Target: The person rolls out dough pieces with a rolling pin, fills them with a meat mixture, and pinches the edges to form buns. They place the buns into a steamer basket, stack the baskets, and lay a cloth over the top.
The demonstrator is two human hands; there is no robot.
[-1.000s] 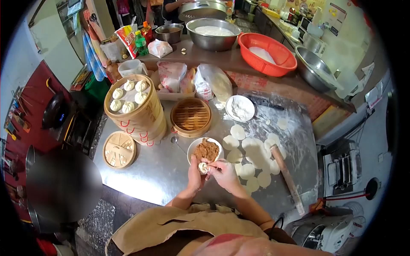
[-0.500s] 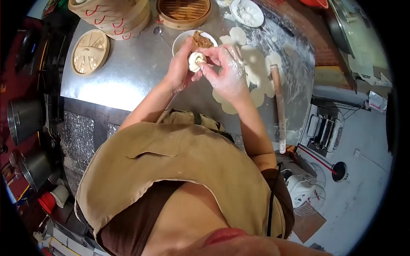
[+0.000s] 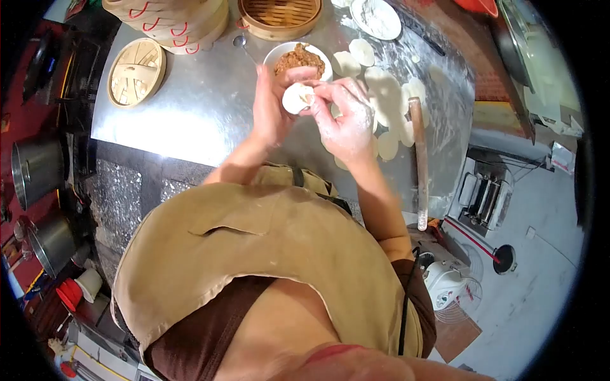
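Observation:
A small pleated dumpling [image 3: 296, 100] is held between both hands, above the near side of a white bowl [image 3: 269, 58] of brown filling. My left hand [image 3: 274, 108] cups it from the left, its thumb apart and its other fingers partly behind the dumpling. My right hand [image 3: 346, 117], dusted with flour, pinches the dumpling's right edge with thumb and fingertips. Flat round dough wrappers [image 3: 384, 95] lie to the right of my right hand, some overlapping. Beside them rests a floured rolling pin [image 3: 419, 159].
Stacked bamboo steamers [image 3: 171, 22] and a round woven lid [image 3: 136, 71] are at the left. An open steamer [image 3: 279, 18] is at the back, near a spoon [image 3: 240, 42]. A plate of flour [image 3: 376, 18] lies back right on the metal table [image 3: 210, 95].
The dumpling's pleated top has tilted, and my left fingers have loosened and spread. More filling shows in the bowl. The view has shifted slightly.

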